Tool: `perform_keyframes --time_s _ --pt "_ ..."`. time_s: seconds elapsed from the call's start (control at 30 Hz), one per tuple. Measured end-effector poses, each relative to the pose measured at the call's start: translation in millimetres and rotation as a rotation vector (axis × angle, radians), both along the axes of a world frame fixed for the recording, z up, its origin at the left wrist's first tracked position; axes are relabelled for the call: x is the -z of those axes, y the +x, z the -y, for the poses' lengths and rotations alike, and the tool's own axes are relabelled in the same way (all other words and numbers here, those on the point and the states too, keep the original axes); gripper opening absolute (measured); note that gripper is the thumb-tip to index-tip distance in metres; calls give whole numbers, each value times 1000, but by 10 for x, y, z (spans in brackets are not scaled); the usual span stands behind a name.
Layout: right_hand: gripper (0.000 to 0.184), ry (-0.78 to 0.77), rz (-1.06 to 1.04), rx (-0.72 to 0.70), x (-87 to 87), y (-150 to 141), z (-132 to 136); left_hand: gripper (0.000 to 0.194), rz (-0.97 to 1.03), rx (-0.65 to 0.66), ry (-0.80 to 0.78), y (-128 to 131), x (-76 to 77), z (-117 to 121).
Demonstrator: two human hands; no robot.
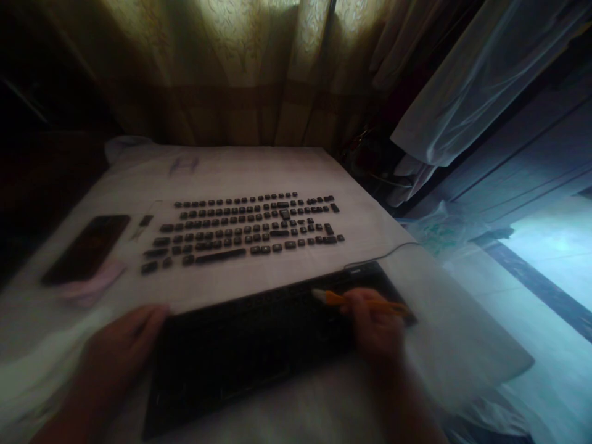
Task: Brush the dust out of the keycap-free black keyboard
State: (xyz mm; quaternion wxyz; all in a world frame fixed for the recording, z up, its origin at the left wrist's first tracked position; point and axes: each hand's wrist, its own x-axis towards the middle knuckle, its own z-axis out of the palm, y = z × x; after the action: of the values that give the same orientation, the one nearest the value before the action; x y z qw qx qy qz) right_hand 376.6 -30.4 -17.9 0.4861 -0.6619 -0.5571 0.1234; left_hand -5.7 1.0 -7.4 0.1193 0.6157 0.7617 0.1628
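Observation:
A black keyboard base (250, 345), its keycaps off, lies at a slant across the near part of the table. My left hand (123, 345) is closed on its left end, thumb along the edge; the undersides of the fingers are hidden. In my right hand (377, 324) is a small brush (335, 298) with an orange handle, gripped like a pen. Its pale bristles point left, over the upper right part of the base; blur hides whether they touch it. Beyond the base, the loose black keycaps (238, 216) stand in rows laid out like a keyboard.
A dark phone (87, 246) and a pink cloth (95, 280) lie at the left of the white-covered table (259, 169). A thin cable (388, 253) runs from the base over the right edge. A curtain (222, 68) hangs behind. Clear plastic bags (437, 228) are at the right.

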Motion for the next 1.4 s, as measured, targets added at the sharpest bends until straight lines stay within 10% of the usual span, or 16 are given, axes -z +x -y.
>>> perform_keyframes --time_s 0.37,1.07,1.4 --pt "15 133 -140 58 52 30 -56 44 3 3 21 -11 -3 3" --pt "29 185 244 -124 112 -21 -88 41 38 34 -17 28 -31 8" --pt "38 236 259 13 155 58 -26 40 49 42 64 4 42 12"
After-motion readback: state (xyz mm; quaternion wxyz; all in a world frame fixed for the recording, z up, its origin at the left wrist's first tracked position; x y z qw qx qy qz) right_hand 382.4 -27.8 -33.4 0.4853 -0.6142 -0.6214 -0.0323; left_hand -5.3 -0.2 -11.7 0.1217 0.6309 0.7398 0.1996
